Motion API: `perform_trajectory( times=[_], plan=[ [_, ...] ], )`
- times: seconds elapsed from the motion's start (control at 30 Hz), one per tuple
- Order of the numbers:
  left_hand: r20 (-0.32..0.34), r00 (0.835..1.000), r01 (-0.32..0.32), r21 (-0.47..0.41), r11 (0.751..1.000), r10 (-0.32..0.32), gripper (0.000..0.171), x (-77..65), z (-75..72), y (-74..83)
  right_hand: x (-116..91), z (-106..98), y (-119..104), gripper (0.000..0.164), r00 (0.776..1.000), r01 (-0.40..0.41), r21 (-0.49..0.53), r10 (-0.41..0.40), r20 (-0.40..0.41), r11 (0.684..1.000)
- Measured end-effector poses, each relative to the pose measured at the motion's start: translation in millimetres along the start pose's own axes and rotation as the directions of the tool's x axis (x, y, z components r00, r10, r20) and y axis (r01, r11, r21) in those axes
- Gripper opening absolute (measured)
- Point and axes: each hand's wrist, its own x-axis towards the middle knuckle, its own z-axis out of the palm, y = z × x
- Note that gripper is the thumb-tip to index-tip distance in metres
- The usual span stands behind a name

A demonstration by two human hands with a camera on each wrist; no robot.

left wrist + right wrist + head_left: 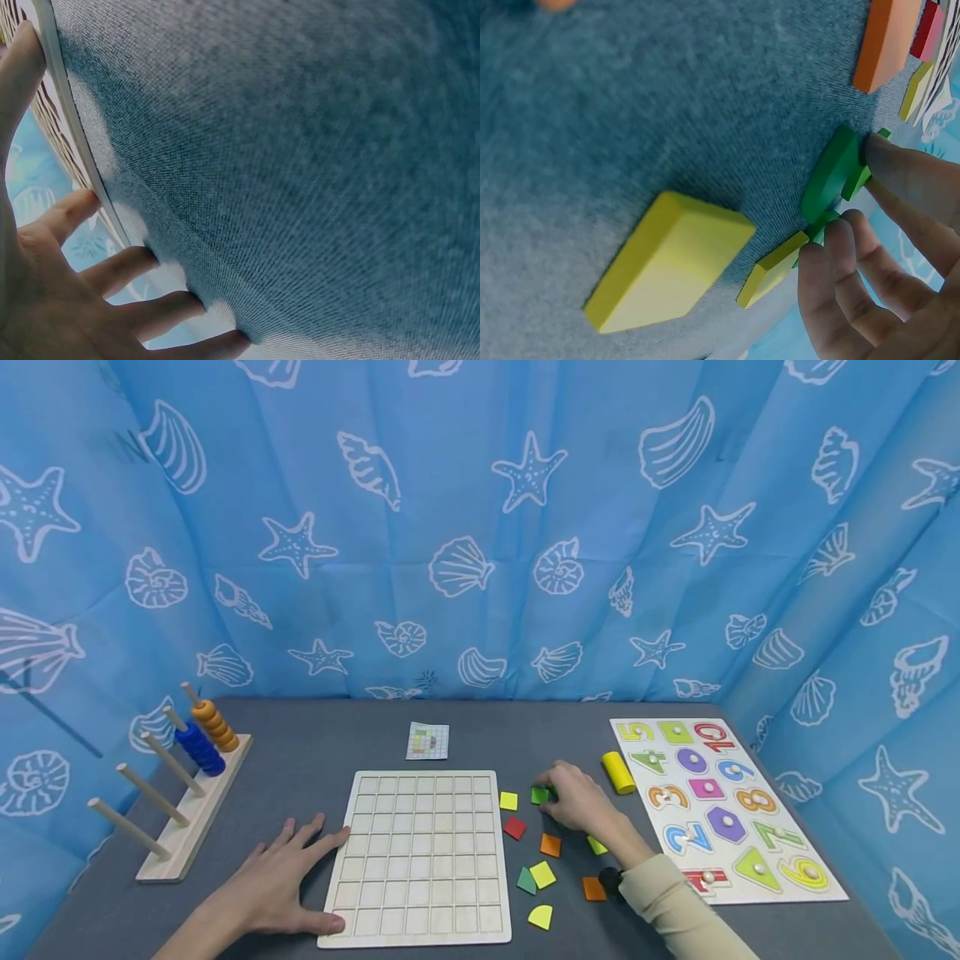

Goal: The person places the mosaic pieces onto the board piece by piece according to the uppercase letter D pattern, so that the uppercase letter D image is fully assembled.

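Observation:
A square wooden grid board (425, 774) lies flat on the table. My left hand (281, 878) is spread at its left side, with thumb and index fingertip touching the edge; the other fingers rest on the tabletop. Right of the board, my right hand (577, 799) reaches down among small green blocks. Its thumb and index finger pinch a thin green block (857, 180), partly hidden by the fingertips. A rounded green block (830, 174) lies beside it, and another green block (819, 227) shows near the other fingers. Yellow blocks (671, 266) lie close by.
Loose red (514, 827), orange (551, 845) and yellow (543, 874) blocks lie right of the board. A yellow cylinder (618, 772) and number puzzle (750, 893) are farther right. A peg stacker (197, 827) stands left; a printed card (427, 742) lies behind the board.

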Motion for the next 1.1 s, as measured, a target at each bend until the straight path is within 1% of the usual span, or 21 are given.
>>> perform_trajectory(
  times=[0.4,0.7,0.8,0.97,1.1],
  plan=[
    [-0.004,1.000,-0.004,0.008,1.000,0.005,0.119,-0.4,0.8,-1.1,-0.1,4.3,-2.1,0.021,1.000,0.017,0.006,-0.017,-0.022,1.000],
    [-0.008,1.000,-0.011,0.013,1.000,0.011,0.118,-1.1,0.5,-1.8,-1.3,9.4,-6.1,0.017,0.999,0.049,0.006,-0.049,-0.017,0.999],
    [-0.010,1.000,-0.018,0.013,1.000,0.018,0.119,-1.4,0.4,-2.4,-2.2,9.4,-8.6,0.017,0.997,0.067,0.004,-0.066,-0.027,0.998],
    [-0.013,1.000,-0.027,0.022,0.999,0.027,0.120,-0.8,0.9,-3.3,-2.6,8.3,-16.3,0.017,0.994,0.096,-0.001,-0.096,-0.053,0.995],
    [-0.010,1.000,-0.018,0.025,1.000,0.018,0.119,-0.7,1.3,-3.3,-0.9,7.3,-27.9,0.018,0.989,0.130,0.012,-0.129,-0.067,0.991]
  ],
)
